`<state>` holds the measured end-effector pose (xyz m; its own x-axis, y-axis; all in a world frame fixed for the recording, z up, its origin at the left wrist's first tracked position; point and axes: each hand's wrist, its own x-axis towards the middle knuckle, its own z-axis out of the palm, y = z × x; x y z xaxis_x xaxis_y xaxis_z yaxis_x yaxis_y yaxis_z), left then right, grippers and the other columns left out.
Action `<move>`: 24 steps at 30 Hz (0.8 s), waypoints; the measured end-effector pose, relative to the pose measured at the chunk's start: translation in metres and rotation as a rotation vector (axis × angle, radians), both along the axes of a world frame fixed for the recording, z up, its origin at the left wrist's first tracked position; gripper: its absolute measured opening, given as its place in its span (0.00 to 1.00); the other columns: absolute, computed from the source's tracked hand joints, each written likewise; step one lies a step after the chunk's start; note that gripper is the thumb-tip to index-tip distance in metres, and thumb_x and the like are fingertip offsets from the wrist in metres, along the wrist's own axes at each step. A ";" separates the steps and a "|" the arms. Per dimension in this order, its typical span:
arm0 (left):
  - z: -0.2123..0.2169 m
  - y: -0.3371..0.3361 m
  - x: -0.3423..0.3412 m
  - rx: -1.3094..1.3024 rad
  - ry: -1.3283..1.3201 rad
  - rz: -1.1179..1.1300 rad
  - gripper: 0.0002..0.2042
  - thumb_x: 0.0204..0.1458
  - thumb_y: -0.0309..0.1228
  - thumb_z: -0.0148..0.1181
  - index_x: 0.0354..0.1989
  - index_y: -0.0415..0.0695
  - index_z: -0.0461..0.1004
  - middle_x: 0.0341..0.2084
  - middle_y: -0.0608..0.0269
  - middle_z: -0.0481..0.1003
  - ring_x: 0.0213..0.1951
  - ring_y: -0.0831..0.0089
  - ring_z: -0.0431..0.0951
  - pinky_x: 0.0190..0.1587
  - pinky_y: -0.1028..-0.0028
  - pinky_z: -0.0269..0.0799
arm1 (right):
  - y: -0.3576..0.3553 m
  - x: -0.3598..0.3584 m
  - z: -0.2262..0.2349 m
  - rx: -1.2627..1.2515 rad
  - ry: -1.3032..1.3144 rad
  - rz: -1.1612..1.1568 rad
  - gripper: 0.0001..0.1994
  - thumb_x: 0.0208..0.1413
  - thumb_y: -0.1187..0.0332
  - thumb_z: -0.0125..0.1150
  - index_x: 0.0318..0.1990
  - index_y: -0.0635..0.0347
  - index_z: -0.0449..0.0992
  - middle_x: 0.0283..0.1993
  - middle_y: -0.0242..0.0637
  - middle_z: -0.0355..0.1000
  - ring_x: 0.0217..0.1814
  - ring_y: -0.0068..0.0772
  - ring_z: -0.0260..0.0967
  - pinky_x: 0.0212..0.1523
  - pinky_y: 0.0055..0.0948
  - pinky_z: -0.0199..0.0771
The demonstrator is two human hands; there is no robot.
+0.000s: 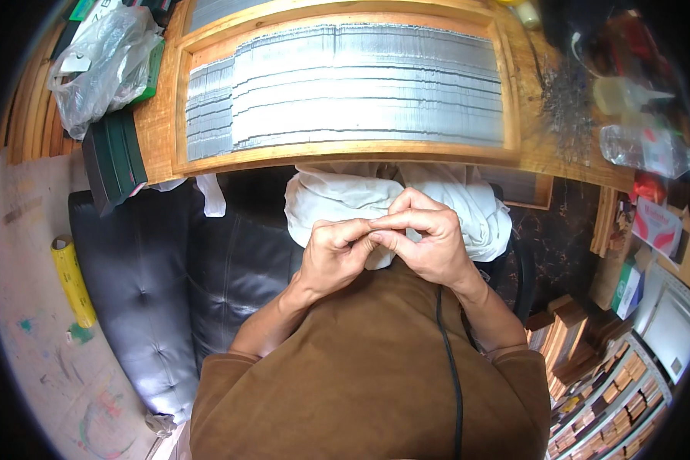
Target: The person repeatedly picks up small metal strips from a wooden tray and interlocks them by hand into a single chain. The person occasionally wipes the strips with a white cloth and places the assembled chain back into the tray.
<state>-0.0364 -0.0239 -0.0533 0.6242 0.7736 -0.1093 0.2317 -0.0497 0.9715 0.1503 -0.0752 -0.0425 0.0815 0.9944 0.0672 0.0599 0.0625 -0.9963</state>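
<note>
Above the person's lap, over a bundle of white cloth, the left hand and the right hand meet fingertip to fingertip, both curled narrow and pinching at one spot between them; whatever they pinch is too small to make out. Both sleeves are brown, and a black cord runs down the brown shirt front. Just beyond the cloth, the wooden counter carries a wooden frame filled with close rows of thin grey strips. At the counter's left end lies a clear plastic bag. A black padded seat sits at the person's left, with a yellow roll on the floor beside it.
</note>
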 end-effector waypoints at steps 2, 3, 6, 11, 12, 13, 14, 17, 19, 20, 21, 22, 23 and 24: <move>0.001 0.001 -0.002 -0.002 0.034 -0.032 0.07 0.58 0.20 0.65 0.44 0.35 0.84 0.31 0.52 0.86 0.32 0.72 0.87 0.36 0.75 0.80 | -0.001 0.000 0.000 0.004 -0.001 -0.002 0.09 0.51 0.81 0.75 0.40 0.63 0.87 0.32 0.31 0.73 0.31 0.21 0.69 0.30 0.23 0.68; 0.002 0.001 -0.002 -0.006 0.039 -0.037 0.07 0.58 0.20 0.65 0.44 0.35 0.84 0.31 0.52 0.86 0.32 0.72 0.87 0.37 0.75 0.80 | -0.001 0.000 0.000 0.007 -0.001 -0.003 0.09 0.51 0.81 0.75 0.40 0.63 0.88 0.32 0.31 0.73 0.31 0.21 0.69 0.30 0.23 0.68; 0.005 0.002 -0.003 -0.005 0.035 -0.045 0.07 0.58 0.20 0.65 0.44 0.36 0.84 0.31 0.52 0.86 0.32 0.71 0.87 0.37 0.75 0.80 | -0.002 -0.001 0.002 -0.007 0.023 -0.003 0.09 0.50 0.81 0.75 0.39 0.63 0.88 0.32 0.31 0.73 0.31 0.21 0.68 0.29 0.22 0.67; -0.005 0.002 -0.004 0.016 -0.034 -0.042 0.07 0.57 0.21 0.66 0.43 0.37 0.84 0.25 0.50 0.82 0.23 0.72 0.80 0.27 0.73 0.73 | -0.003 -0.002 0.003 -0.019 0.015 -0.002 0.08 0.50 0.80 0.76 0.39 0.63 0.88 0.31 0.30 0.73 0.31 0.21 0.68 0.29 0.23 0.67; -0.004 0.002 -0.004 0.010 -0.043 -0.046 0.07 0.57 0.21 0.66 0.43 0.37 0.84 0.25 0.50 0.82 0.22 0.72 0.79 0.27 0.73 0.73 | -0.003 -0.002 0.003 -0.024 0.012 -0.002 0.08 0.50 0.80 0.76 0.39 0.63 0.88 0.31 0.30 0.73 0.31 0.21 0.68 0.29 0.23 0.67; -0.004 0.003 -0.003 0.004 -0.052 -0.049 0.07 0.57 0.21 0.66 0.43 0.37 0.84 0.24 0.51 0.81 0.22 0.73 0.78 0.27 0.73 0.72 | -0.003 -0.002 0.003 -0.019 0.006 -0.004 0.08 0.50 0.80 0.76 0.39 0.63 0.88 0.31 0.30 0.73 0.31 0.21 0.68 0.30 0.23 0.67; -0.003 0.003 -0.003 -0.003 -0.060 -0.051 0.07 0.57 0.21 0.66 0.43 0.37 0.84 0.24 0.51 0.81 0.21 0.74 0.77 0.27 0.74 0.72 | -0.003 -0.002 0.003 -0.014 0.001 -0.005 0.08 0.50 0.80 0.76 0.39 0.62 0.88 0.32 0.30 0.73 0.31 0.21 0.68 0.30 0.23 0.68; 0.001 0.004 -0.003 0.011 -0.042 -0.050 0.07 0.57 0.21 0.67 0.43 0.37 0.84 0.24 0.51 0.81 0.21 0.74 0.77 0.27 0.74 0.72 | -0.004 -0.004 0.003 -0.016 -0.004 -0.009 0.09 0.51 0.80 0.76 0.40 0.62 0.88 0.32 0.30 0.73 0.32 0.21 0.69 0.31 0.23 0.68; 0.002 0.004 -0.003 0.008 -0.041 -0.049 0.07 0.57 0.21 0.67 0.43 0.38 0.84 0.24 0.51 0.81 0.21 0.74 0.77 0.27 0.74 0.72 | -0.004 -0.004 0.004 -0.014 -0.007 -0.011 0.09 0.51 0.80 0.76 0.41 0.62 0.88 0.33 0.31 0.73 0.32 0.21 0.69 0.31 0.23 0.69; 0.002 0.004 -0.003 0.007 -0.040 -0.048 0.07 0.56 0.21 0.67 0.43 0.38 0.84 0.24 0.51 0.81 0.22 0.73 0.78 0.27 0.74 0.72 | -0.005 -0.004 0.003 -0.008 -0.010 -0.011 0.09 0.51 0.80 0.76 0.41 0.62 0.88 0.33 0.31 0.73 0.32 0.21 0.69 0.31 0.23 0.69; 0.001 0.003 -0.003 0.005 -0.047 -0.044 0.07 0.56 0.21 0.67 0.43 0.38 0.84 0.24 0.51 0.81 0.22 0.73 0.78 0.27 0.73 0.72 | -0.005 -0.005 0.003 -0.003 -0.013 -0.011 0.10 0.51 0.80 0.76 0.41 0.62 0.88 0.33 0.31 0.73 0.32 0.21 0.69 0.31 0.23 0.69; -0.002 0.002 -0.004 0.004 -0.054 -0.041 0.07 0.56 0.21 0.67 0.43 0.38 0.84 0.24 0.51 0.81 0.22 0.72 0.79 0.27 0.73 0.73 | -0.005 -0.005 0.002 -0.001 -0.009 -0.012 0.10 0.51 0.80 0.76 0.41 0.62 0.88 0.33 0.31 0.74 0.33 0.21 0.70 0.31 0.23 0.69; -0.003 0.002 -0.004 0.002 -0.061 -0.038 0.07 0.56 0.21 0.67 0.43 0.38 0.84 0.25 0.50 0.81 0.22 0.72 0.79 0.27 0.73 0.73 | -0.006 -0.005 0.002 0.001 -0.004 -0.013 0.10 0.51 0.80 0.76 0.41 0.63 0.88 0.33 0.31 0.74 0.33 0.21 0.70 0.31 0.23 0.69; -0.003 0.002 -0.004 0.003 -0.068 -0.037 0.07 0.56 0.20 0.67 0.43 0.38 0.84 0.25 0.50 0.81 0.22 0.71 0.80 0.27 0.73 0.73 | -0.006 -0.005 0.001 0.002 0.000 -0.014 0.10 0.51 0.80 0.76 0.41 0.63 0.88 0.34 0.31 0.74 0.33 0.21 0.70 0.31 0.23 0.69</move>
